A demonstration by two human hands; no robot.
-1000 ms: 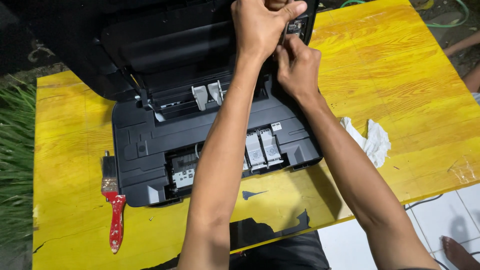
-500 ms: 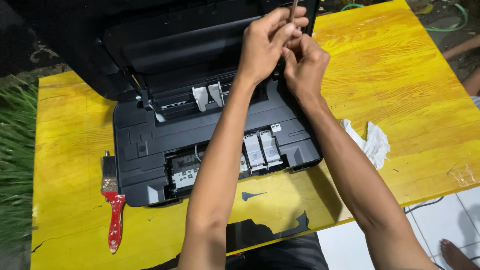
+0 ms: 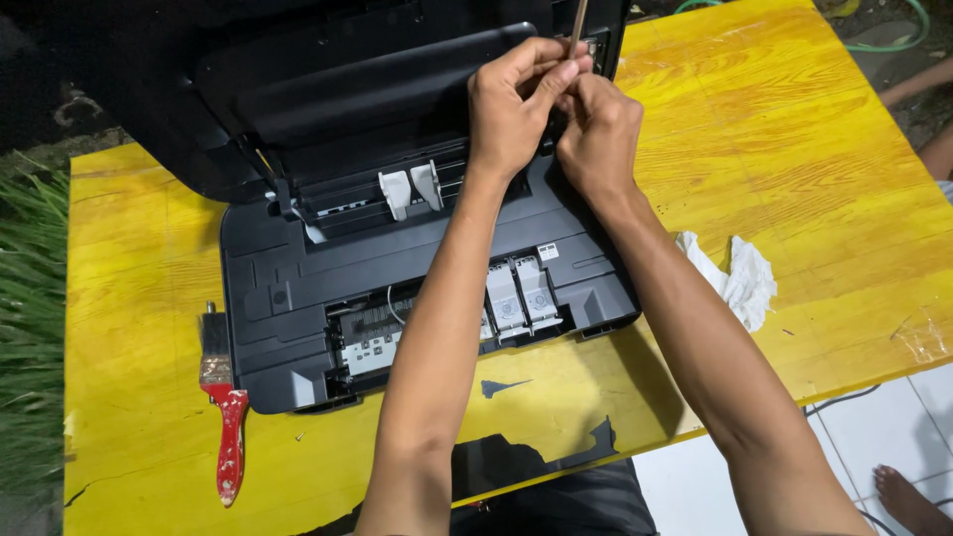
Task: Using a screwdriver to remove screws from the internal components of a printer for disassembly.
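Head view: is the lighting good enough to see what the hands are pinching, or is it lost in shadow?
Head view: hands sharp and well lit; thin stick visible between the fingers but cropped at the top; printer interior dark, detail lost; yellow table bright, mild glare.

There is a single view, from a camera worn on the person's head, looking steeply down and slightly forward over a yellow wooden table (image 3: 814, 169). It sits close: both forearms enter from the bottom edge and run up the frame to the left hand (image 3: 511, 104) and right hand (image 3: 596, 134) near the top centre. An opened black printer (image 3: 417, 268) fills the upper middle, its raised lid cut off by the top edge. The frame's margins take in grass (image 3: 30, 328) at left and white floor tiles (image 3: 893, 427) at lower right (no second view shares the scene).
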